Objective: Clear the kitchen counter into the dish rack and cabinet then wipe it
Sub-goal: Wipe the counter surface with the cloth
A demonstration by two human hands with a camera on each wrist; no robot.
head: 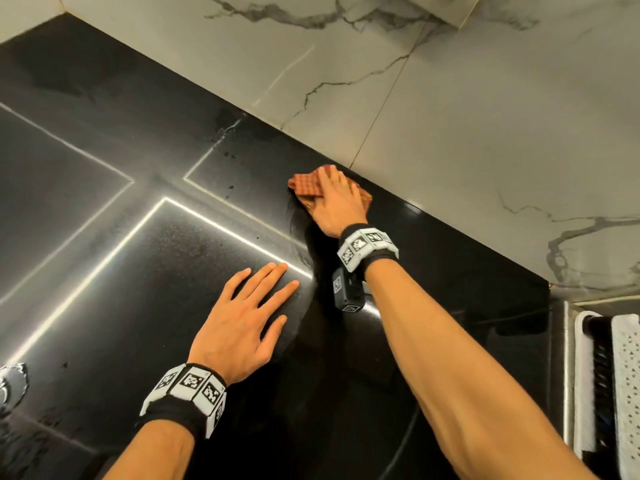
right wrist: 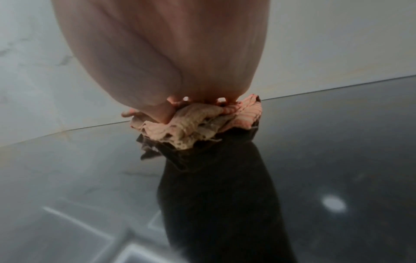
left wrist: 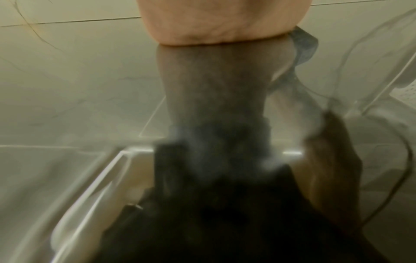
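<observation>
A crumpled orange-brown checked cloth [head: 304, 187] lies on the glossy black counter [head: 138, 237], close to where it meets the wall. My right hand [head: 334, 199] lies flat on top of it with fingers stretched forward, pressing it down. From the right wrist view, the cloth [right wrist: 193, 124] is bunched under the palm [right wrist: 162, 58] and mirrored in the counter. My left hand [head: 242, 323] rests flat on the bare counter nearer to me, fingers straight and spread, holding nothing. The left wrist view shows only the heel of that hand [left wrist: 220, 23] and its blurred reflection.
A white marble-veined wall [head: 450, 98] runs diagonally behind the counter. At the right edge stands a white perforated rack [head: 623, 375] with a dark item in it, beside a steel rim [head: 568, 358]. Wet streaks and droplets show on the counter; a small puddle [head: 12, 379] sits at the lower left.
</observation>
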